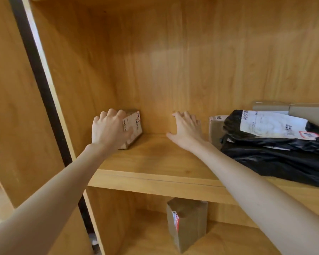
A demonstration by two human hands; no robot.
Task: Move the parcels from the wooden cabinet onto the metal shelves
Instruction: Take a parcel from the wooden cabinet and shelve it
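Setting: light wooden cabinet [155,173], two shelf levels in view; metal shelves not in view.
Item in hand: small brown cardboard box with white barcode label [132,128], on the upper shelf in the back left corner, at 9 o'clock from frame centre.
Left hand [109,128]: arm stretched forward, palm over the box's near end, fingers curled across its top, thumb on the labelled side; gripping.
Right hand [186,128]: arm extended, palm down, fingers spread and straight, holding nothing; near the tan carton [215,129] at 3 o'clock.
Other stock: black plastic mailer bags with white labels [276,142], stacked at 3 o'clock; upright brown cardboard parcel [187,223] on the lower shelf, 6 o'clock.
Risk, slip: one-handed hold on a taped box; likely to twist loose if lifted fast.
Risk, knock: box tight against the side wall; could scrape it on withdrawal.
Risk, snag: right forearm close to the mailer stack; a sweep outward could drag the bags off the edge.
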